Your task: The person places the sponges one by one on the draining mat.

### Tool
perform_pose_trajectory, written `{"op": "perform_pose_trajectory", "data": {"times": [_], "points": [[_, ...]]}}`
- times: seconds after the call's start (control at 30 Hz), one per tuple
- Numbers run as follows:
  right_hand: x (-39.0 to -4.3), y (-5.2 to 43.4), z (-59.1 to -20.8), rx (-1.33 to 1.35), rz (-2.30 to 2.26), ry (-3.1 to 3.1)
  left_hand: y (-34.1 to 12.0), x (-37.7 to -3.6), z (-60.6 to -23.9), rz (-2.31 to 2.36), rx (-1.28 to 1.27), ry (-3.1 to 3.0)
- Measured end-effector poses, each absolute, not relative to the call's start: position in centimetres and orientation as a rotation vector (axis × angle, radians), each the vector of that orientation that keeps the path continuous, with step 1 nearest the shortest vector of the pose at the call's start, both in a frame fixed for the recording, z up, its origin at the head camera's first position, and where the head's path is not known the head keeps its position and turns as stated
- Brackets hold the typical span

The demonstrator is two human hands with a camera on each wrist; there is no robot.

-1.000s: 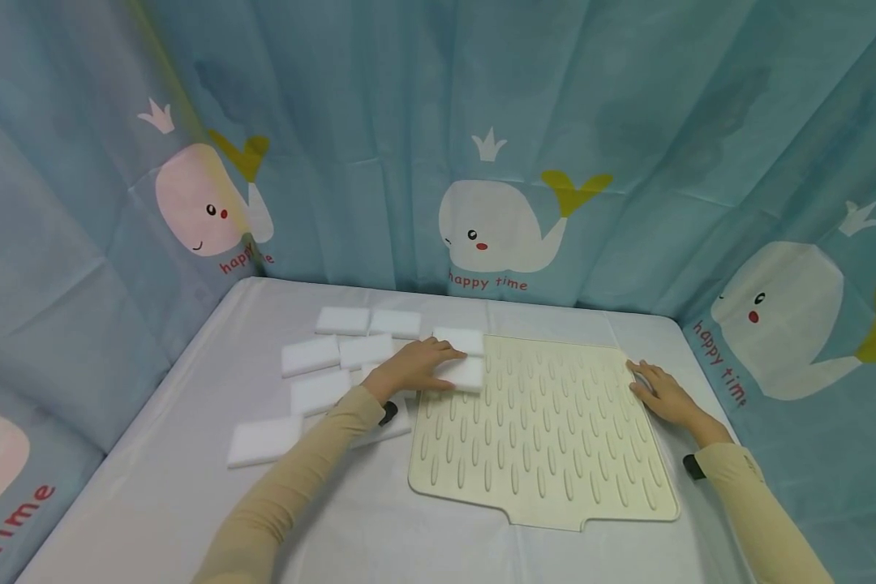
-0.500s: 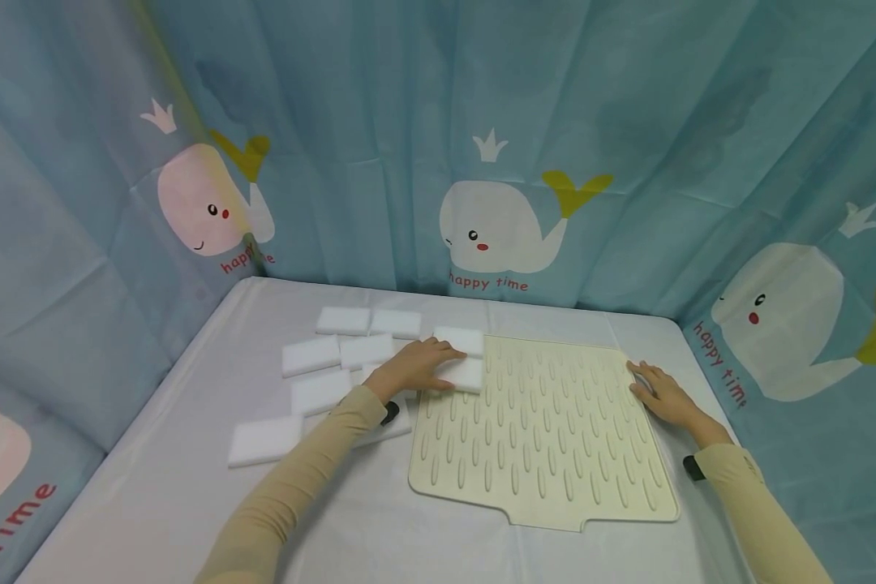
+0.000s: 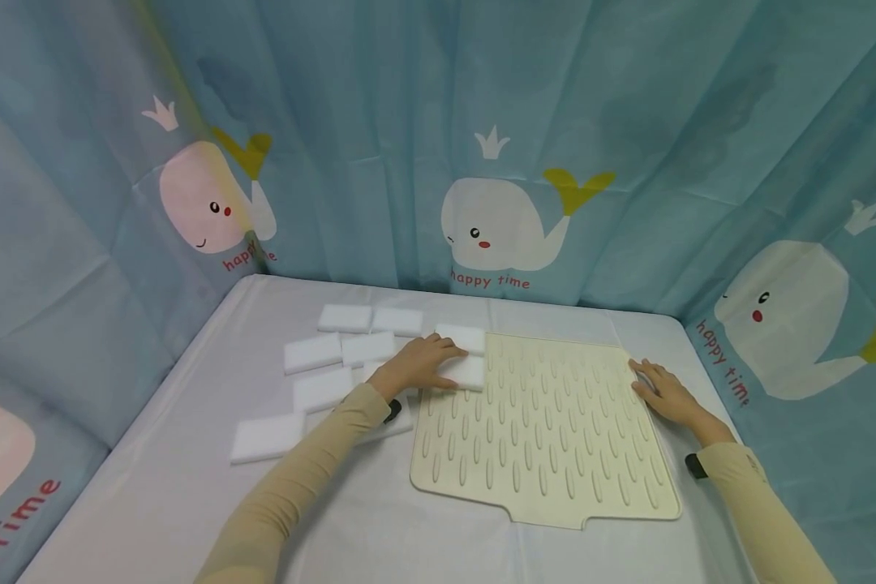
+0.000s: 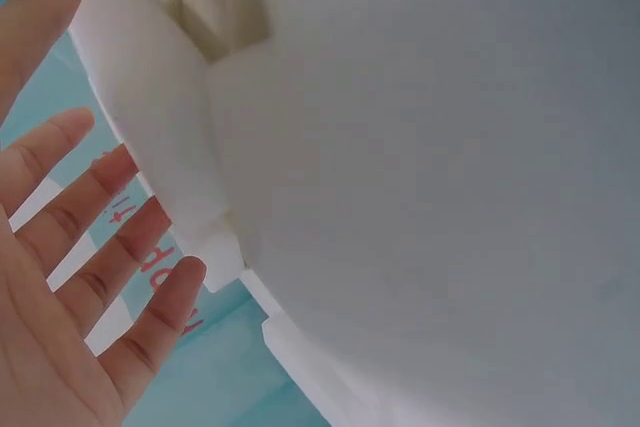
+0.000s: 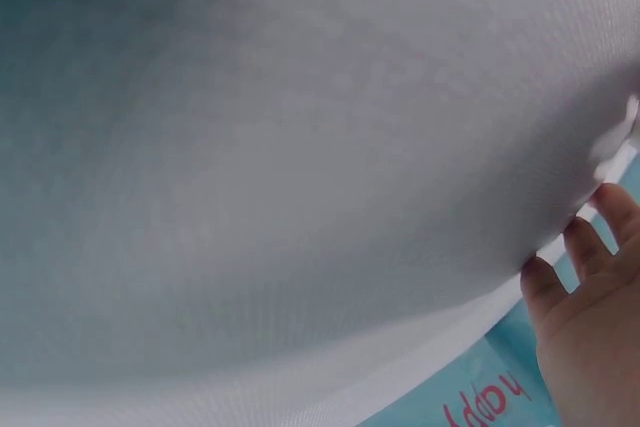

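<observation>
In the head view, a white sponge block [image 3: 465, 371] lies on the upper left corner of a cream mat [image 3: 547, 487] with raised oval ridges. My left hand [image 3: 419, 362] rests over this block, its thumb and fingertips at its edges. Seen from the left wrist, the fingers [image 4: 68, 219] are spread and nearly straight beside the white foam. A second white block [image 3: 461, 339] lies just behind, at the mat's back left corner. At the mat's right edge, my right hand [image 3: 666, 396] lies with relaxed fingers, the fingertips touching its upper right corner.
Several more white blocks [image 3: 266, 438] lie left of the mat on the white tablecloth [image 3: 153, 503], a few partly hidden by the left forearm. A blue curtain [image 3: 380, 227] with whale prints stands behind and beside the table.
Both hands, the blocks and the mat keep their places. The head view has shifted very slightly.
</observation>
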State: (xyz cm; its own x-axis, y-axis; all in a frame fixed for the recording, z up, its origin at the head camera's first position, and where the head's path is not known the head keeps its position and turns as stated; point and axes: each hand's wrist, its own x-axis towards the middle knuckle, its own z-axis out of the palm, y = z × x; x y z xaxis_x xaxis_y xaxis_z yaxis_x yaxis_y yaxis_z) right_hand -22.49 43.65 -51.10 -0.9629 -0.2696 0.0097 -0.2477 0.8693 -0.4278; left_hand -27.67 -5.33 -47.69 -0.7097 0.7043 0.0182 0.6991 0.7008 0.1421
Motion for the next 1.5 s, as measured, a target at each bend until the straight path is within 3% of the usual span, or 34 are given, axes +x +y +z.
{"op": "perform_pose_trajectory", "data": {"times": [0.6, 1.5], "points": [[-22.4, 43.7, -50.9, -0.412, -0.688, 2.979, -7.3, -27.4, -46.4, 0.301, 1.119, 2.879], [-22.5, 43.7, -51.3, -0.408, -0.698, 2.987, -15.5, -25.4, -46.3, 0.400, 0.969, 2.953]]}}
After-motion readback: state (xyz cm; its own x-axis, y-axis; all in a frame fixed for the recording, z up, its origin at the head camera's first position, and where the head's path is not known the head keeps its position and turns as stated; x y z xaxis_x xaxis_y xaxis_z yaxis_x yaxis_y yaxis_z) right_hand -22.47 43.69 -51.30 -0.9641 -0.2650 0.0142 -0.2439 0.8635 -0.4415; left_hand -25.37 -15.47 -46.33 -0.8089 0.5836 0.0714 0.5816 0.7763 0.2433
